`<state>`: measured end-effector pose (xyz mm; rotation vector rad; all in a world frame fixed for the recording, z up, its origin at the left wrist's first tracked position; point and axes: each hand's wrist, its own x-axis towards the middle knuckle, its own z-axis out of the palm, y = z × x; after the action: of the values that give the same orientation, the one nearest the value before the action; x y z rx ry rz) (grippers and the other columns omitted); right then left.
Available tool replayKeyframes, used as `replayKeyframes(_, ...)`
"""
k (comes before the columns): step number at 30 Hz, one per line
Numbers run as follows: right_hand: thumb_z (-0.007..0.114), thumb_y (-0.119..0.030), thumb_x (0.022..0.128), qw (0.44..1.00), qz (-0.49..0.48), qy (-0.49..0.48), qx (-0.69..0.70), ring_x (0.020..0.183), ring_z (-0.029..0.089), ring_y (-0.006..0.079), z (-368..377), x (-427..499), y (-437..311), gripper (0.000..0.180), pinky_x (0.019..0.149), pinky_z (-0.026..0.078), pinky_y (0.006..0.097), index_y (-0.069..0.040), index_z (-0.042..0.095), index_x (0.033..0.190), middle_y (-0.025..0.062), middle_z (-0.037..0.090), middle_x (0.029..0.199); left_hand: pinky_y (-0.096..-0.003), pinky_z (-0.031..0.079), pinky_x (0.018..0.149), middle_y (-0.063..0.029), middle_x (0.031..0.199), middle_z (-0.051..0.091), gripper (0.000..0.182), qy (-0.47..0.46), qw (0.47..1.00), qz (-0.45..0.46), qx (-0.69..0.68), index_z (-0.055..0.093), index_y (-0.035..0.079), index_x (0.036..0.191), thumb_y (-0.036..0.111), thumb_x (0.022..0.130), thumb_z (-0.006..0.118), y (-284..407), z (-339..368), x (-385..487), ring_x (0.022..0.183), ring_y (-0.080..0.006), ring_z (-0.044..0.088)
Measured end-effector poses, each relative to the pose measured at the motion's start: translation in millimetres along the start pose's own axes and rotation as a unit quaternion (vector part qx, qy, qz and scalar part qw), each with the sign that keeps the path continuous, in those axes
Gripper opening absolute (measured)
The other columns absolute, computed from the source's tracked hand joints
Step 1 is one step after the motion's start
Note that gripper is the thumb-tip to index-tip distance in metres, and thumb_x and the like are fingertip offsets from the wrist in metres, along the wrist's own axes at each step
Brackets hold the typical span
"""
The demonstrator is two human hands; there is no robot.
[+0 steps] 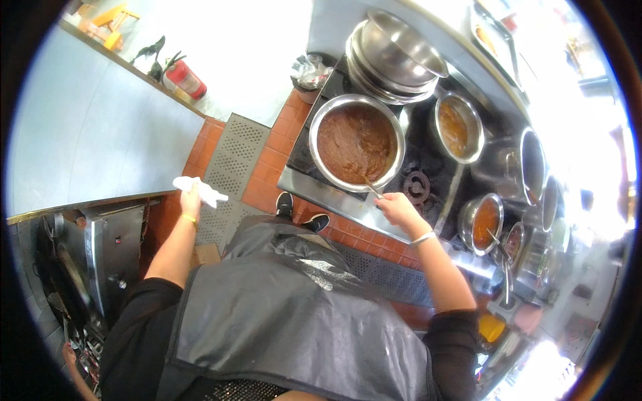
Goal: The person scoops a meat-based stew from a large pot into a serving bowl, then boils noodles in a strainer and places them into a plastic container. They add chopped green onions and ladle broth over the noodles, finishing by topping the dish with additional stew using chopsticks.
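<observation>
My right hand (399, 213) grips the metal handle of a utensil (373, 189) whose far end is sunk in thick brown sauce (353, 138). The sauce fills much of a wide steel pot (315, 145) at the front of the black stove, and the utensil's submerged end is hidden. Away to the left, over the floor, my left hand (190, 203) holds a folded white cloth (203, 190). Nested steel bowls (396, 50) stand just behind the pot.
Further pots stand on the right: one of yellowish-brown liquid (454, 128), one of orange sauce (485, 223) with a utensil. A cast-iron burner (417, 185) shows between them. Perforated mats (235, 155) cover red tiles. A steel appliance (118, 250) and fire extinguisher (185, 79) are left. Another person's arm (77, 371) shows lower left.
</observation>
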<state>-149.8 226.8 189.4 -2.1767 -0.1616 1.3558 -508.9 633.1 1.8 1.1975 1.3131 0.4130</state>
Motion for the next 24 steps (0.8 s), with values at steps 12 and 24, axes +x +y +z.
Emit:
replayKeyframes(12, 0.05, -0.018, 0.092, 0.865, -0.029, -0.087, 0.493, 0.037, 0.024, 0.0045, 11, 5, -5, 0.022, 0.036, 0.02, 0.02, 0.001, 0.055, 0.103, -0.0071, 0.029, 0.048, -0.0309, 0.049, 0.07, -0.0098, 0.088, 0.063, 0.026, -0.017, 0.997, -0.023, -0.071, 0.054, -0.001, 0.105, 0.021, 0.093, 0.048, 8, 10, -16, 0.079, -0.0191, 0.062)
replayKeyframes(24, 0.053, -0.018, 0.088, 0.946, -0.087, 0.054, 0.308, 0.044, 0.037, 0.0043, 1, -14, 36, 0.023, 0.041, 0.029, 0.0209, 0.0, 0.061, 0.1, -0.0045, 0.043, 0.054, -0.0286, 0.048, 0.062, -0.0036, 0.084, 0.06, 0.024, -0.035, 0.999, -0.027, -0.008, 0.056, 0.005, 0.098, 0.027, 0.092, 0.051, 61, 53, -35, 0.072, -0.0133, 0.058)
